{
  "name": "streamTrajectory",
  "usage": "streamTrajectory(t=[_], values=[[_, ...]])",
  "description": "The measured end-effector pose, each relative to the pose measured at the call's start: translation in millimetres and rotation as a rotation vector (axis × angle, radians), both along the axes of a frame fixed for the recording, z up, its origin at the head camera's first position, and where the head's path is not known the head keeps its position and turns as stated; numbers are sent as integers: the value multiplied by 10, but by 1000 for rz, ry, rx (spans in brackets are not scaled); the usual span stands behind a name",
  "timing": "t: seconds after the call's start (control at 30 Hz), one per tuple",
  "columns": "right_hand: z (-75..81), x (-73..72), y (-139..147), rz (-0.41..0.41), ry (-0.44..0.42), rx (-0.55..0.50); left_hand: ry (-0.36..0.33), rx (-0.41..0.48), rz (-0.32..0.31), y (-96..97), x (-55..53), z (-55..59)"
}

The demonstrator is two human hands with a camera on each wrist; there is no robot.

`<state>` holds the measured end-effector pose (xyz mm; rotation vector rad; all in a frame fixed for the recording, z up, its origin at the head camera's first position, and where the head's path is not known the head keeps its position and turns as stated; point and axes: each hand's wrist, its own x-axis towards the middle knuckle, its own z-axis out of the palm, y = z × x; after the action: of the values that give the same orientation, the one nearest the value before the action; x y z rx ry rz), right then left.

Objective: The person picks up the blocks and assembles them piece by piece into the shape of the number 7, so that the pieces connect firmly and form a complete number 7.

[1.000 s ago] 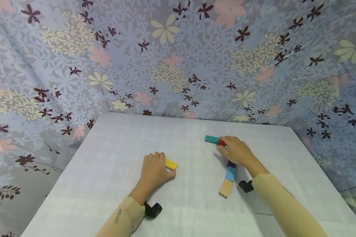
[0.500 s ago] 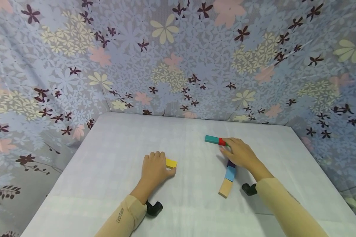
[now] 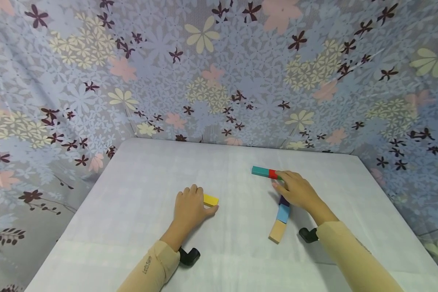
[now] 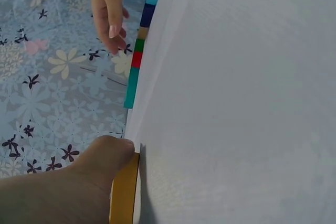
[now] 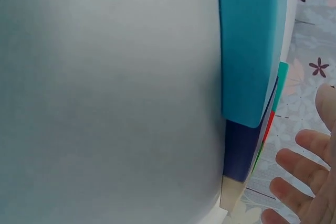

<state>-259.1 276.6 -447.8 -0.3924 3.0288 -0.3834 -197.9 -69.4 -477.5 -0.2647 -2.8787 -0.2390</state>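
My left hand (image 3: 190,207) grips a yellow block (image 3: 211,200) on the white table, covering its left end. In the left wrist view the thumb (image 4: 113,151) lies against that block. Farther right, my right hand (image 3: 295,188) hovers over a bent row of blocks, its fingers spread and holding nothing in the right wrist view. The row runs from a teal block (image 3: 260,171) through a red block (image 3: 272,174), a green block (image 4: 139,45), a small tan block (image 4: 142,33), a dark blue block (image 3: 284,200) and a light blue block (image 3: 283,213) to a tan block (image 3: 277,232).
The white table (image 3: 233,251) ends at a flowered cloth (image 3: 211,81) hanging behind and at both sides. A black wrist fitting (image 3: 190,257) shows at the left sleeve, and another black fitting (image 3: 308,235) at the right sleeve.
My right hand has drawn back slightly, to the right and toward the person, uncovering more of the red block. The left hand stays almost still on the yellow block.
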Motion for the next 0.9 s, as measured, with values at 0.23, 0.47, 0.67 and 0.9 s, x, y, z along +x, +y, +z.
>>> streamTrajectory(t=[0.23, 0.47, 0.67, 0.9], values=[[-22, 1, 31, 10, 17, -14, 4, 56, -9, -5, -40, -52], [-42, 5, 73, 1, -3, -16, -24, 49, -25, 15, -66, -59], [-44, 18, 89, -8, -19, -23, -11, 104, -39, 52, -121, -72], [-41, 71, 126, -21, 1, -32, -27, 134, -6, 159, -265, -41]])
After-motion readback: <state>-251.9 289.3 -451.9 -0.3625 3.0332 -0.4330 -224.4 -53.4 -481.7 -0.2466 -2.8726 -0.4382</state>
